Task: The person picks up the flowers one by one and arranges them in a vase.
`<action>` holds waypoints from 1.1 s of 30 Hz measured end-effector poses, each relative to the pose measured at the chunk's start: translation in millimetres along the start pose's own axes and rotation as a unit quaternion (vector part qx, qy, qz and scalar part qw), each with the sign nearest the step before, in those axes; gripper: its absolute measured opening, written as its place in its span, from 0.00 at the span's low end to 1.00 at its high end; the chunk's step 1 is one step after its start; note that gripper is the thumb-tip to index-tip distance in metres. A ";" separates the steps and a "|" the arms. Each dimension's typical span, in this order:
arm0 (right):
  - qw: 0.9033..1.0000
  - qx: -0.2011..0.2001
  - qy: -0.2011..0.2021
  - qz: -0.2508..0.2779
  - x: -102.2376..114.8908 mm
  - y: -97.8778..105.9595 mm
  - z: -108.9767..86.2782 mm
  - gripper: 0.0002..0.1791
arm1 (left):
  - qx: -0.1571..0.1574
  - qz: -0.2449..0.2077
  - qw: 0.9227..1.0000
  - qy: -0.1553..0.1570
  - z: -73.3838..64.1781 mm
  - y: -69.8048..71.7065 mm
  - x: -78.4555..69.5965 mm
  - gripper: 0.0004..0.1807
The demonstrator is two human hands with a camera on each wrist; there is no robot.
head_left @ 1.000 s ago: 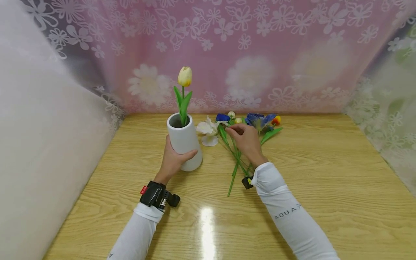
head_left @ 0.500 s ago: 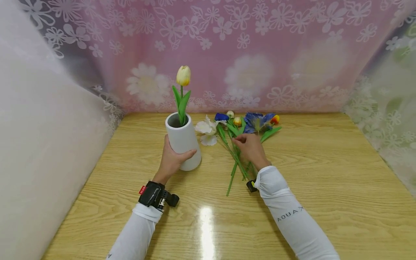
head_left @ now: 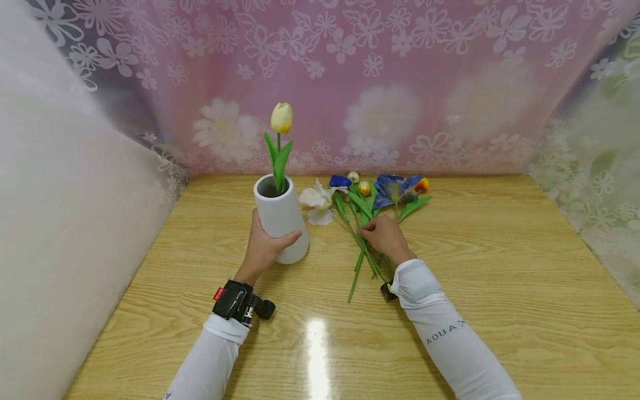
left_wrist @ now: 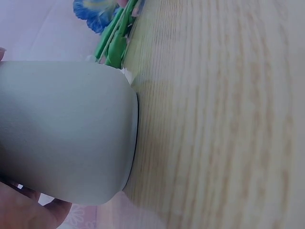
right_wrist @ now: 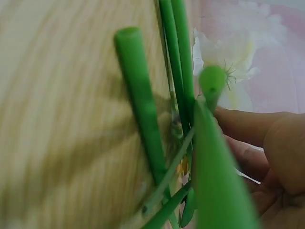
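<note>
My left hand (head_left: 264, 247) grips the side of a white vase (head_left: 281, 219), which stands upright on the table. A single pale yellow tulip (head_left: 281, 118) with green leaves rises from its mouth. The vase's base (left_wrist: 76, 129) meets the wood in the left wrist view. To the right, my right hand (head_left: 387, 238) is low among artificial flowers lying on the table, thumb and fingers pinched at a green flower stem (right_wrist: 212, 86). Around it lie a white flower (head_left: 317, 200), a blue flower (head_left: 392, 190), a yellow-orange tulip (head_left: 364, 188) and crossing stems (head_left: 356, 278).
Behind the wooden table (head_left: 500, 266) hangs a pink floral curtain (head_left: 310, 83). A pale sheet (head_left: 75, 211) closes off the left side and a floral one (head_left: 595, 166) the right. An orange-yellow flower (head_left: 423, 185) lies at the bunch's right end.
My right hand has come down the stems toward me, from near the flower heads to lower along the bunch. The left hand keeps holding the vase in place, with the tulip inside.
</note>
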State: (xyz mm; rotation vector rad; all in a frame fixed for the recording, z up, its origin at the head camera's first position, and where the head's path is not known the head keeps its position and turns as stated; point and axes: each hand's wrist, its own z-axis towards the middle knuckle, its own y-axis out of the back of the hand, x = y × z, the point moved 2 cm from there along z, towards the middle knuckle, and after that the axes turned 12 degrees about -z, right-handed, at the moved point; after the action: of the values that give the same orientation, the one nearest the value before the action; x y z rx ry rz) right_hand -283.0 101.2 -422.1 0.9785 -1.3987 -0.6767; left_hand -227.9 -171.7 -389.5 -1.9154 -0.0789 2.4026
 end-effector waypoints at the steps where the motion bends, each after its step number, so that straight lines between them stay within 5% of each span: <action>1: 1.000 0.002 -0.001 -0.005 -0.1 -0.5 0.5 0.12 | 0.000 -0.001 1.000 -0.001 -0.2 0.1 0.0 0.47; 21: 1.000 0.029 -0.002 -0.011 -2.1 -1.8 2.5 0.12 | 0.000 -0.006 1.000 0.004 -0.4 0.3 1.8 0.46; 33: 0.998 0.025 -0.016 0.055 -4.9 -0.8 0.7 0.13 | -0.002 -0.001 1.000 0.000 -0.9 0.2 0.2 0.46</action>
State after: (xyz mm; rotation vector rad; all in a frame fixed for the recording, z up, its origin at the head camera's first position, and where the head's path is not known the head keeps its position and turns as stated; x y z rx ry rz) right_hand -284.0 105.0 -425.2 0.9255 -1.4917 -0.5796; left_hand -227.1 -171.9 -389.9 -1.9148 -0.0856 2.4035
